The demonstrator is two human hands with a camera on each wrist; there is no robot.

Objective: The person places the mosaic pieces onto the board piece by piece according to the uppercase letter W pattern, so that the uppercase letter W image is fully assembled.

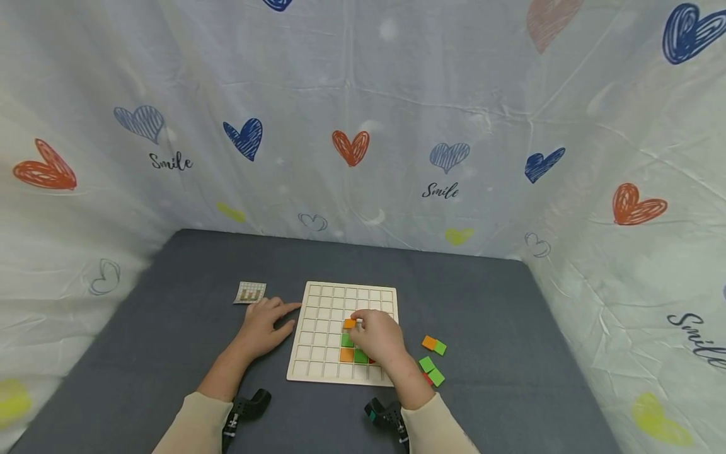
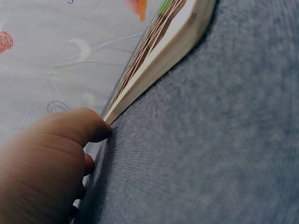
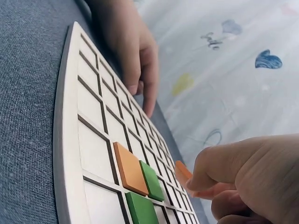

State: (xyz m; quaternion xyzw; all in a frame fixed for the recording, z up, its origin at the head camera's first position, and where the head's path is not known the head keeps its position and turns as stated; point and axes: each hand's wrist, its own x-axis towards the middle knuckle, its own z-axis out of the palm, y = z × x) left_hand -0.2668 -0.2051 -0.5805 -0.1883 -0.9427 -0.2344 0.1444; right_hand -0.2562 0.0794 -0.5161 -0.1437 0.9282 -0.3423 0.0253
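Note:
A pale wooden grid board (image 1: pixel 317 321) lies on the dark table. Between thumb and fingertips my right hand (image 1: pixel 379 335) pinches an orange square tile (image 3: pixel 181 171), held over the board's middle and tilted in the right wrist view. Below it, a green tile (image 1: pixel 346 341) sits in a cell, then an orange tile (image 3: pixel 131 169) with another green tile (image 3: pixel 141 208) beside it. A red tile (image 1: pixel 371 361) is mostly hidden by the right hand. My left hand (image 1: pixel 262 328) rests on the table at the board's left edge, index finger extended to the rim.
Right of the board lie loose tiles: an orange one (image 1: pixel 429 342) against a green one (image 1: pixel 440 347), and two more greens (image 1: pixel 436 377) partly over a red one (image 1: pixel 426 378). A small printed card (image 1: pixel 250 292) lies beyond the left hand. A heart-patterned curtain (image 1: pixel 386 208) borders the table.

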